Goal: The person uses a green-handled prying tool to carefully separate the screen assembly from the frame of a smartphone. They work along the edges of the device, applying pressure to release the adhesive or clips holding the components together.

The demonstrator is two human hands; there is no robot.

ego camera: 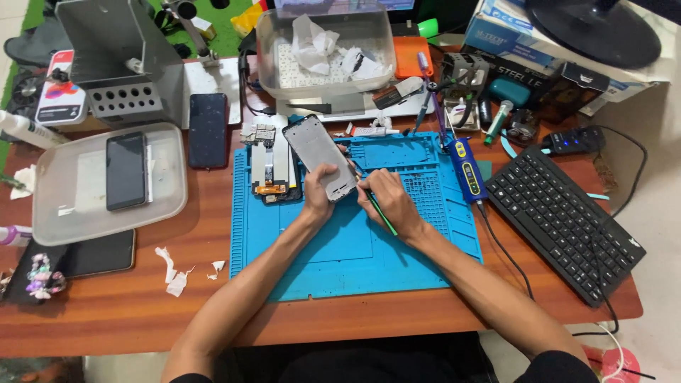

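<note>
Phone frame (319,157) clasped in left hand (319,195) fingers, right hand (386,202) pinching green tool (379,211) alongside.

Both forearms are bare down to the left hand (317,198) and right hand (389,204) (no rings, watch or gloves); dark short sleeves show at the upper arms.

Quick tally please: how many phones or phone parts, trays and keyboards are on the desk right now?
Phones or phone parts: 5 (frame in left hand, opened one on mat, one in tray, two dark on desk)
Trays: 2
Keyboards: 1
Total: 8
</note>
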